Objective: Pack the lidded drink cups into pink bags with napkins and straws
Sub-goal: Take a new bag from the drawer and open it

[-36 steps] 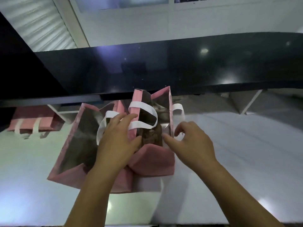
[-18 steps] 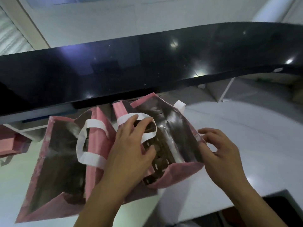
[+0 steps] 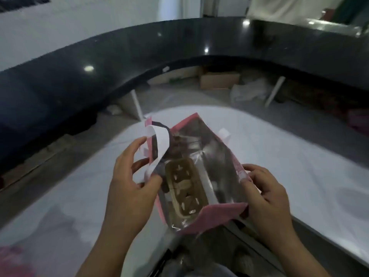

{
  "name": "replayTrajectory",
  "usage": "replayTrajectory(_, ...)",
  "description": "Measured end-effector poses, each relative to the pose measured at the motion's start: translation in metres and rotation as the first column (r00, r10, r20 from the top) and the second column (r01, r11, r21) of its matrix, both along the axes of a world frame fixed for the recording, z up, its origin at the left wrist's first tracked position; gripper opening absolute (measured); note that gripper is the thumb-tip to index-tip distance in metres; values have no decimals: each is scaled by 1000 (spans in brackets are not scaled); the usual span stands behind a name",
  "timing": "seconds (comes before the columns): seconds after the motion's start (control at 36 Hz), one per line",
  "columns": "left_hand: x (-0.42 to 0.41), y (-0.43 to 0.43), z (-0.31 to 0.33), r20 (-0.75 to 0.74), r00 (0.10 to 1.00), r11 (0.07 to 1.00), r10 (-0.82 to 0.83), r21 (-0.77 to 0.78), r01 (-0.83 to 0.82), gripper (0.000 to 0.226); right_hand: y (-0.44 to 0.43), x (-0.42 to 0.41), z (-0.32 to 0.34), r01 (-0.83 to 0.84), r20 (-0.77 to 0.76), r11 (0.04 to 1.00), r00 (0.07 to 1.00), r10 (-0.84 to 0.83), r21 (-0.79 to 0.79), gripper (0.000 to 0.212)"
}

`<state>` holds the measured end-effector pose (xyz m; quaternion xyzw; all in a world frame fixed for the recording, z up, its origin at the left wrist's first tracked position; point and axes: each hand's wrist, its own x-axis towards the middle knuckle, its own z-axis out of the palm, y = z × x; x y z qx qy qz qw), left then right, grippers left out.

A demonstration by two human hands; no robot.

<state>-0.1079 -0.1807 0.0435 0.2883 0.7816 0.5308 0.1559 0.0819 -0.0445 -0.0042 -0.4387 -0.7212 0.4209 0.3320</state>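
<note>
An open pink bag (image 3: 217,213) with a silvery lining and white strap handles sits at the near corner of the white table (image 3: 299,156). A brown cardboard cup carrier (image 3: 184,188) lies at its bottom. My left hand (image 3: 130,188) grips the bag's left wall beside the white handle (image 3: 160,144). My right hand (image 3: 263,193) pinches the right wall's rim, and the mouth is spread wide between the two. No cups, napkins or straws are in view.
A long black glossy counter (image 3: 179,47) curves round behind the table. Under it lie a cardboard box (image 3: 218,80) and a white plastic bag (image 3: 249,89). A blurred pink shape (image 3: 14,260) shows at the lower left corner.
The view has swung right and the second pink bag on the left is gone from sight. Both hands moved with the one bag toward the table's corner, its mouth pulled wider.
</note>
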Motion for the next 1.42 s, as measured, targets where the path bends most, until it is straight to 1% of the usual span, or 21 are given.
replayTrajectory(0.11,40,67,8,109,982,987,-155,59,149,55,31,61,7,164,-4,986,986,-164,21,24)
replayTrajectory(0.17,64,100,11,116,962,967,-247,91,237,55,47,94,10,239,-16,970,971,-238,34,24)
replayTrajectory(0.31,135,176,14,137,890,899,-435,131,419,56,79,177,19,394,-86,919,915,-394,-19,27)
replayTrajectory(0.42,193,225,15,124,833,840,-539,143,523,52,101,235,19,459,-116,888,881,-460,-31,21)
replayTrajectory(0.5,228,258,13,123,811,819,-572,132,558,52,118,270,14,495,-128,868,858,-496,-42,23)
replayTrajectory(0.69,282,314,3,77,837,841,-541,53,538,50,163,318,-7,481,-97,875,869,-484,-54,27)
replayTrajectory(0.83,291,329,0,62,835,837,-546,8,547,46,176,328,-13,409,-85,904,903,-421,-127,21)
replayTrajectory(0.89,292,329,0,81,826,829,-558,-3,560,44,179,334,-10,366,-86,913,919,-386,-180,26)
replayTrajectory(0.92,291,329,1,93,819,823,-566,-1,569,43,182,339,-6,350,-75,918,927,-369,-190,32)
replayTrajectory(1.0,287,331,0,132,794,801,-594,12,598,41,196,355,7,352,16,920,935,-354,-172,55)
replayTrajectory(1.03,286,332,0,147,784,794,-603,19,607,41,204,361,13,376,43,914,926,-374,-155,57)
replayTrajectory(1.06,284,333,0,161,775,787,-611,25,616,42,212,365,20,405,82,907,914,-398,-119,52)
replayTrajectory(1.11,280,334,-2,182,757,772,-628,26,635,42,232,373,31,447,187,894,882,-433,-36,26)
replayTrajectory(1.14,278,333,-3,194,745,762,-638,24,647,43,245,376,33,443,248,897,869,-427,-8,15)
replayTrajectory(1.17,276,333,-5,203,734,752,-648,20,659,44,261,381,32,430,330,903,851,-408,7,15)
replayTrajectory(1.19,274,332,-6,210,724,743,-657,15,669,46,278,385,30,403,433,915,823,-368,11,27)
replayTrajectory(1.22,273,332,-7,212,716,734,-665,8,679,47,296,390,25,361,538,933,784,-309,10,43)
replayTrajectory(1.28,271,331,-9,204,700,714,-684,-5,700,48,328,396,16,271,715,962,675,-181,-12,71)
replayTrajectory(1.33,269,330,-10,195,686,697,-701,-12,717,49,352,396,10,238,812,970,575,-98,-52,85)
replayTrajectory(1.42,263,331,-12,195,661,675,-724,2,738,53,372,386,5,222,913,971,408,-8,-91,91)
